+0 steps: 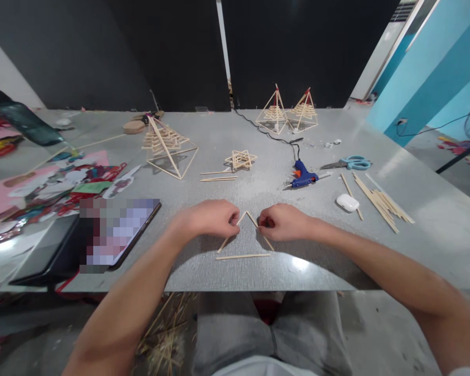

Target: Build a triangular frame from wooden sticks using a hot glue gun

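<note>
In the head view, both bare hands work near the middle of the front edge of the grey tabletop [290, 197]. The left hand [217, 218] is closed, thumb and fingertips pinching the left stick [223, 245]; the right hand [284, 222] does likewise on the right stick [268, 244]. These two lean together into a peak pointing towards the far edge. The base stick [243, 256] lies along the front edge, its ends just beside their lower ends.

Beyond the hands sit a star-shaped stick frame [241, 159] and some loose sticks [218, 179]. The blue glue gun [304, 178] lies past the right hand, its cord [254, 125] running to the far edge. Towards the right edge are the scissors [358, 163], a white earbud case [348, 202] and a stick pile [379, 201]. A large pyramid frame [172, 148] stands left of the star; two smaller pyramids [274, 112] stand by the far edge.

The phone [141, 228], near the front left corner, lies beside the left forearm and bounds its sideways room; paper scraps [62, 183] crowd the left edge. A strip of grey surface separates the hands from the star and glue gun, and another runs from the right hand to the earbud case. The front edge passes under both forearms.
</note>
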`<state>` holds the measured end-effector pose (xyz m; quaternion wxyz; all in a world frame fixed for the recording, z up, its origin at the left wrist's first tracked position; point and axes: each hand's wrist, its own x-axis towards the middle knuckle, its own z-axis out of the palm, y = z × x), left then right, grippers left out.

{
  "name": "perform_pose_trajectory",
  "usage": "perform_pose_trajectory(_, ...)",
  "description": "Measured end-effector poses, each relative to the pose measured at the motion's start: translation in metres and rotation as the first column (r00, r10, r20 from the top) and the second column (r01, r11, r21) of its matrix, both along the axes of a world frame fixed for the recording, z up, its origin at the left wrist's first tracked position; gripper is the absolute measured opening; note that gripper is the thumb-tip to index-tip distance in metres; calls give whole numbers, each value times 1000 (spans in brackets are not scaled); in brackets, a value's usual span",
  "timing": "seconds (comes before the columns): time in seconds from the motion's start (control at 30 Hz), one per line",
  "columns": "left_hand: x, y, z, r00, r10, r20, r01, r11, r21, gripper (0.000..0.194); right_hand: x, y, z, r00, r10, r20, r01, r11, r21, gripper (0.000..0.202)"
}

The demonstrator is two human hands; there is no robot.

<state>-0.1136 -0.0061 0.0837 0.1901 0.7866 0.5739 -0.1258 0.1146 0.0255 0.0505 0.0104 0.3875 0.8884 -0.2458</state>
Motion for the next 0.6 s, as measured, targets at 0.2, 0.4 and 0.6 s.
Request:
perform_pose_trajectory(0.2,-1,0,-1,1000,3,4,-3,1000,-2,10,0,0,1,1000,11,-1,-11,1000,10,20)
perform_pose_trajectory(0.4,-2,2,-4,1000,-9,11,9,1000,9,10,0,-1,4,1000,5,10,-5,1000,5,18)
perform_pose_trajectory(0.6,-2,3,-6,1000,-22,18,22,999,24,11,-1,0,3,1000,-21,-6,21,1000,6,18)
